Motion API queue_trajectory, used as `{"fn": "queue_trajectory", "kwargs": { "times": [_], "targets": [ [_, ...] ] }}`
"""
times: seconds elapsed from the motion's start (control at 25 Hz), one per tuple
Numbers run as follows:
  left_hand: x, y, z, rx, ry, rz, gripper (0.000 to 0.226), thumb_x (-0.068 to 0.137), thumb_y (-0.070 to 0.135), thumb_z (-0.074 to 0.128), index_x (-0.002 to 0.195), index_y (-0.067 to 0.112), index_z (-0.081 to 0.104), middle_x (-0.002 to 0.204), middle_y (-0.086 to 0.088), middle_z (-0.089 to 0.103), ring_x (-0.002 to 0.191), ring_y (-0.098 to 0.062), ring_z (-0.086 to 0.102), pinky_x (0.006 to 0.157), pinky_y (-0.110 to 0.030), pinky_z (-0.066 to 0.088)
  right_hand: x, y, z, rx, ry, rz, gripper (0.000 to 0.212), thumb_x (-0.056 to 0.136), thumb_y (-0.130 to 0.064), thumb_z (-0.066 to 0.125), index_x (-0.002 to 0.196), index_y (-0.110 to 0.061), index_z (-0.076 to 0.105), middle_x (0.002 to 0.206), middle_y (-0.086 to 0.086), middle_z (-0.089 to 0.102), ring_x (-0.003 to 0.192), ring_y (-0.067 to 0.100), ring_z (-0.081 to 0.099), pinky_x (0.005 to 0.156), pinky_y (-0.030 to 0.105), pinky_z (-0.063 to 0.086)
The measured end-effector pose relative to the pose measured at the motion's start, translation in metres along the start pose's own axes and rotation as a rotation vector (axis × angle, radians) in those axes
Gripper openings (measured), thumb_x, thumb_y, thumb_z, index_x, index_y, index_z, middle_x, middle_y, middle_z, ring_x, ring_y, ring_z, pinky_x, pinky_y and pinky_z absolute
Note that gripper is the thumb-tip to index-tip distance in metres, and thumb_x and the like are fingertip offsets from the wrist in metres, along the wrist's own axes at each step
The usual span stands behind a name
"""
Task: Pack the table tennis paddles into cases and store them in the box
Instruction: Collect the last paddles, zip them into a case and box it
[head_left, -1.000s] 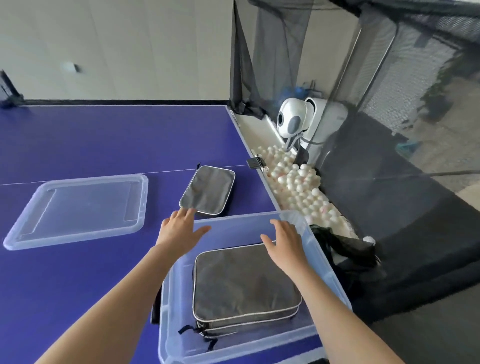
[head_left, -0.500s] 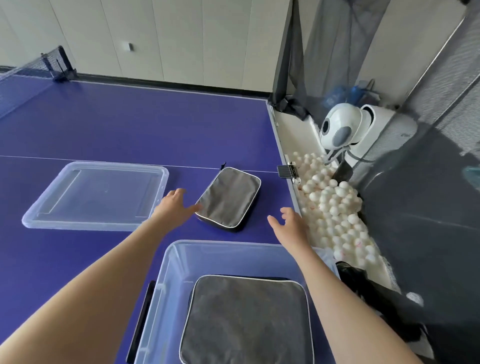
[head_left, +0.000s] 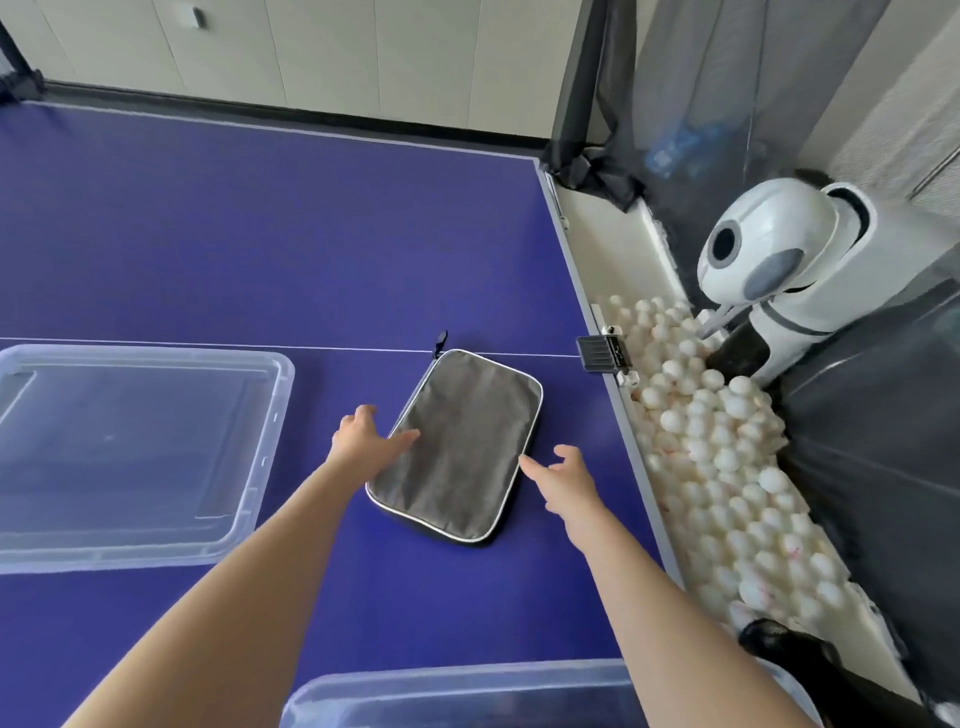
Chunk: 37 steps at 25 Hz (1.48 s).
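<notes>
Head view: a grey case (head_left: 462, 447) lies flat on the blue table (head_left: 260, 234), just right of frame centre. The left hand (head_left: 363, 439) has fingers spread, its thumb over the case's left edge. The right hand (head_left: 558, 478) is loosely spread, just beside the case's lower right edge. The box (head_left: 457, 693) rim shows at bottom centre; its lid (head_left: 130, 447) lies at left. Balls (head_left: 727, 457) fill the right.
</notes>
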<state>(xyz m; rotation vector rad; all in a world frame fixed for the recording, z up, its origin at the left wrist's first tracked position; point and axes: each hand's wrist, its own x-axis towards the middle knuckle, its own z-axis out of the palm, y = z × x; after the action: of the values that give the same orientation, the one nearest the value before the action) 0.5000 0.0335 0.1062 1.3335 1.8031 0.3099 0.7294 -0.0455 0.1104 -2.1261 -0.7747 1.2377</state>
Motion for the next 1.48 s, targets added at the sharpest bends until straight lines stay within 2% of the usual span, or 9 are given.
{"fn": "queue_trajectory", "kwargs": {
  "times": [0.12, 0.32, 0.52, 0.68, 0.92, 1.08, 1.16, 1.4, 1.48],
  "targets": [
    [0.026, 0.0, 0.017, -0.027, -0.043, -0.051, 0.086, 0.077, 0.052, 0.071, 0.144, 0.015, 0.032, 0.141, -0.011, 0.037, 0.122, -0.032, 0.049, 0.102, -0.047, 0.043, 0.025, -0.001, 0.013, 0.081, -0.037, 0.083, 0.076, 0.086, -0.036, 0.066, 0.147, -0.018, 0.023, 0.147, 0.004, 0.032, 0.122, 0.023, 0.044, 0.099, 0.042, 0.045],
    [0.045, 0.003, 0.037, 0.0, -0.016, -0.055, 0.074, 0.08, 0.048, 0.07, 0.14, 0.017, 0.039, 0.138, -0.01, 0.039, 0.131, -0.03, 0.034, 0.105, -0.042, 0.037, 0.049, -0.002, 0.035, 0.206, -0.055, 0.171, 0.076, 0.083, -0.029, 0.07, 0.143, -0.019, 0.026, 0.133, 0.001, 0.042, 0.113, 0.022, 0.049, 0.085, 0.041, 0.047],
    [0.042, 0.003, 0.038, -0.04, -0.057, -0.128, 0.062, 0.079, 0.041, 0.074, 0.13, 0.017, 0.05, 0.134, -0.01, 0.04, 0.126, -0.03, 0.037, 0.104, -0.044, 0.039, 0.051, 0.001, 0.043, 0.197, -0.008, 0.163, 0.079, 0.071, -0.022, 0.077, 0.135, -0.021, 0.032, 0.132, 0.008, 0.048, 0.109, 0.026, 0.057, 0.095, 0.046, 0.049],
    [0.027, 0.004, 0.033, -0.174, -0.071, -0.142, 0.065, 0.078, 0.031, 0.077, 0.132, 0.016, 0.046, 0.132, -0.011, 0.042, 0.119, -0.031, 0.048, 0.101, -0.048, 0.044, 0.035, -0.007, 0.033, 0.154, 0.03, 0.103, 0.07, 0.078, -0.014, 0.073, 0.135, -0.022, 0.032, 0.129, 0.007, 0.046, 0.105, 0.024, 0.055, 0.077, 0.035, 0.043],
    [-0.016, 0.016, 0.008, -0.427, -0.065, -0.131, 0.061, 0.078, 0.024, 0.078, 0.126, 0.016, 0.043, 0.116, -0.008, 0.058, 0.104, -0.029, 0.06, 0.091, -0.045, 0.051, -0.005, -0.033, 0.009, 0.204, 0.043, -0.066, 0.056, 0.076, -0.01, 0.075, 0.113, -0.03, 0.038, 0.124, 0.008, 0.05, 0.101, 0.024, 0.059, 0.08, 0.036, 0.051],
    [-0.059, 0.028, -0.019, -0.567, -0.051, -0.05, 0.065, 0.079, 0.021, 0.078, 0.133, 0.014, 0.042, 0.12, -0.009, 0.057, 0.093, -0.025, 0.059, 0.063, -0.03, 0.048, -0.048, -0.056, -0.011, 0.254, 0.02, -0.192, 0.056, 0.078, -0.011, 0.075, 0.114, -0.033, 0.038, 0.121, 0.004, 0.053, 0.097, 0.019, 0.061, 0.065, 0.026, 0.048],
    [-0.081, 0.031, -0.032, -0.629, -0.038, -0.012, 0.064, 0.078, 0.018, 0.078, 0.132, 0.013, 0.044, 0.121, -0.011, 0.059, 0.089, -0.025, 0.061, 0.058, -0.027, 0.047, -0.07, -0.064, -0.019, 0.272, 0.0, -0.234, 0.056, 0.079, -0.011, 0.074, 0.117, -0.032, 0.038, 0.12, 0.003, 0.054, 0.095, 0.017, 0.061, 0.06, 0.024, 0.046],
    [-0.163, 0.023, -0.062, -0.769, 0.039, 0.072, 0.059, 0.078, 0.013, 0.077, 0.129, 0.013, 0.048, 0.11, -0.009, 0.063, 0.083, -0.022, 0.064, 0.065, -0.032, 0.052, -0.142, -0.067, -0.036, 0.301, -0.089, -0.347, 0.057, 0.08, -0.011, 0.074, 0.12, -0.031, 0.038, 0.102, -0.004, 0.057, 0.083, 0.009, 0.06, 0.059, 0.022, 0.044],
    [-0.194, 0.014, -0.069, -0.811, 0.072, 0.085, 0.056, 0.079, 0.013, 0.077, 0.128, 0.012, 0.05, 0.113, -0.009, 0.063, 0.088, -0.025, 0.065, 0.075, -0.037, 0.055, -0.168, -0.063, -0.039, 0.313, -0.138, -0.366, 0.054, 0.081, -0.009, 0.073, 0.118, -0.031, 0.038, 0.094, -0.008, 0.057, 0.078, 0.006, 0.06, 0.056, 0.02, 0.042]
  ]
}}
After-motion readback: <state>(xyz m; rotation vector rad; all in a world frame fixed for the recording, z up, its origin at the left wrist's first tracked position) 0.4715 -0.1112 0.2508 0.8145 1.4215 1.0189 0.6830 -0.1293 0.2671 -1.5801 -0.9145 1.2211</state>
